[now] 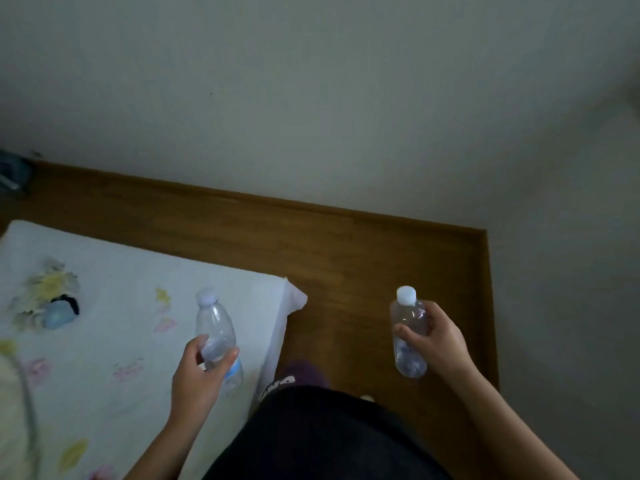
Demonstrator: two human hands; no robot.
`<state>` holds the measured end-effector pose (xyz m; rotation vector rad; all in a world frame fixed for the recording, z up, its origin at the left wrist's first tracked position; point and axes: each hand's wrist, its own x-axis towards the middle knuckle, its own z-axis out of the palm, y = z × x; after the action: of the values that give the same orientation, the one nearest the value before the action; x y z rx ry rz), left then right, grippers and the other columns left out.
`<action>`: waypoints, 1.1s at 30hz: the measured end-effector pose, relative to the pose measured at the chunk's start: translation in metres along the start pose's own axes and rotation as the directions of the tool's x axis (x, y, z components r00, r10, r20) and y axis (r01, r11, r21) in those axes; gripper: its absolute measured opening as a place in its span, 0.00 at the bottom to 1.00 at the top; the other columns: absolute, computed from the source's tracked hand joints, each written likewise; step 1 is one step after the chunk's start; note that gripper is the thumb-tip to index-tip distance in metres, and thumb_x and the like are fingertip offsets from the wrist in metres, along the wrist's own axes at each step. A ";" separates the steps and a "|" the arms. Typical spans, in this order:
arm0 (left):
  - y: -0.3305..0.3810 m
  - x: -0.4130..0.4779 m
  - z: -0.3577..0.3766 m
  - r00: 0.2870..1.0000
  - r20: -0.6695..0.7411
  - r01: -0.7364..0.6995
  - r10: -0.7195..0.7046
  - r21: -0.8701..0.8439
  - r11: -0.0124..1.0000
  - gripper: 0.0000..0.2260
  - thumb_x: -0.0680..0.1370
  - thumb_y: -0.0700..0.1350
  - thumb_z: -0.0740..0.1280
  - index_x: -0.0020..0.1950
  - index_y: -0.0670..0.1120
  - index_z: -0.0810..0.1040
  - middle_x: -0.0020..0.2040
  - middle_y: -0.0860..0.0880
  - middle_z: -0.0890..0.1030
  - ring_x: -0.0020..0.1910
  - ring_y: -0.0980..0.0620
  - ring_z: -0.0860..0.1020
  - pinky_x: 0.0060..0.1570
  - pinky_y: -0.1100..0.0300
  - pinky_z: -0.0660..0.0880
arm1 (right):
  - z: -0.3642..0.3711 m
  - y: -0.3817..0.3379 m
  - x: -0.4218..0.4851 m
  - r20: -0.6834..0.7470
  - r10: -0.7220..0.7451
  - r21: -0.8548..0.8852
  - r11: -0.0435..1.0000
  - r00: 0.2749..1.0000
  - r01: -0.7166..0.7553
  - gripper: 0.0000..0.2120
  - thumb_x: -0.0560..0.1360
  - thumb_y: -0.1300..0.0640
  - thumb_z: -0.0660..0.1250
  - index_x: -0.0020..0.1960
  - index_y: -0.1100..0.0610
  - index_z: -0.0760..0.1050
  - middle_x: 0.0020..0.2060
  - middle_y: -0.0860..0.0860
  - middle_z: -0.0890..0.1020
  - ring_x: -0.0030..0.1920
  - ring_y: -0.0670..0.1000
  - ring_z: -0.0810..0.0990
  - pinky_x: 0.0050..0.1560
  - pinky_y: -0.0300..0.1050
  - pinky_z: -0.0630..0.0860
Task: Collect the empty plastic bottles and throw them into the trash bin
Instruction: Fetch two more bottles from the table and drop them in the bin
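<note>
My left hand [197,372] grips a clear empty plastic bottle [216,327] with a white cap and a blue label, held upright over the corner of the bed. My right hand [440,341] holds a second clear bottle [407,337] with a white cap, upright above the wooden floor. Fingers wrap the middle of each bottle. No trash bin is in view.
A bed [104,323] with a white flowered sheet fills the lower left; a small blue and black object [60,313] lies on it. Wooden floor [346,265] runs between the bed and the pale walls [311,98]. A dark object [12,171] sits at the far left edge.
</note>
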<state>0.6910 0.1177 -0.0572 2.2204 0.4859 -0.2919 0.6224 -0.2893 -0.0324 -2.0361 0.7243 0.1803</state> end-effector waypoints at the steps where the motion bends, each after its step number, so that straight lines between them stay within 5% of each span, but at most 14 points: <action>1: 0.003 0.011 0.002 1.000 -0.013 0.028 -0.028 -0.003 1.000 0.28 0.71 0.57 0.77 0.67 0.52 0.73 0.59 0.51 0.79 0.54 0.49 0.78 0.49 0.54 0.73 | -0.001 -0.014 0.024 0.005 -0.026 -0.014 1.000 1.000 0.026 0.31 0.68 0.48 0.78 0.67 0.52 0.72 0.54 0.46 0.81 0.54 0.48 0.81 0.53 0.50 0.82; 7: 0.051 0.115 0.033 0.985 -0.009 0.172 -0.172 -0.037 0.984 0.23 0.71 0.53 0.78 0.62 0.51 0.73 0.57 0.48 0.79 0.54 0.45 0.78 0.52 0.50 0.73 | 0.002 -0.056 0.152 0.019 -0.059 -0.096 0.994 0.998 0.060 0.29 0.68 0.44 0.78 0.65 0.47 0.72 0.50 0.40 0.79 0.51 0.42 0.80 0.47 0.39 0.78; 12: 0.137 0.205 0.065 0.989 0.068 0.139 -0.133 -0.096 0.986 0.21 0.72 0.49 0.77 0.61 0.51 0.74 0.53 0.49 0.80 0.53 0.46 0.79 0.50 0.50 0.75 | -0.016 -0.057 0.217 -0.066 0.067 -0.148 0.986 0.996 -0.076 0.30 0.69 0.44 0.76 0.66 0.52 0.73 0.52 0.45 0.81 0.49 0.44 0.81 0.44 0.41 0.78; 20: 0.255 0.345 0.080 0.989 0.139 0.072 -0.045 -0.200 0.977 0.27 0.69 0.57 0.78 0.64 0.59 0.72 0.54 0.57 0.79 0.50 0.56 0.78 0.38 0.59 0.77 | -0.037 -0.110 0.339 -0.069 0.122 -0.238 0.962 0.990 -0.135 0.26 0.70 0.46 0.77 0.63 0.54 0.75 0.48 0.45 0.81 0.46 0.44 0.80 0.42 0.39 0.73; 25: 0.271 0.413 0.077 0.992 0.082 0.109 -0.094 -0.210 0.972 0.29 0.69 0.60 0.77 0.66 0.51 0.74 0.55 0.51 0.81 0.53 0.50 0.82 0.47 0.52 0.81 | -0.023 -0.174 0.461 0.040 0.052 -0.282 0.959 0.998 -0.038 0.27 0.71 0.46 0.76 0.65 0.55 0.73 0.49 0.46 0.79 0.48 0.48 0.79 0.48 0.45 0.76; 28: 0.276 0.436 0.070 0.981 -0.038 0.175 -0.191 -0.256 0.951 0.23 0.71 0.55 0.78 0.59 0.50 0.74 0.50 0.52 0.82 0.50 0.49 0.82 0.41 0.60 0.76 | -0.005 -0.233 0.538 0.153 -0.012 -0.226 0.973 0.988 0.047 0.23 0.71 0.47 0.76 0.62 0.52 0.74 0.46 0.45 0.80 0.47 0.49 0.81 0.48 0.48 0.77; 33: 0.260 0.433 0.054 0.882 -0.228 0.322 -0.413 -0.348 0.880 0.20 0.71 0.54 0.78 0.58 0.53 0.74 0.49 0.54 0.82 0.48 0.50 0.82 0.41 0.58 0.75 | 0.063 -0.341 0.636 0.403 -0.169 -0.215 0.938 0.900 0.273 0.27 0.69 0.45 0.77 0.64 0.49 0.73 0.51 0.44 0.78 0.52 0.47 0.77 0.54 0.44 0.72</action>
<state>1.1907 0.0300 -0.0712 1.8640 1.0583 -0.0710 1.3409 -0.3729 -0.0709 -2.2298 0.2271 0.5474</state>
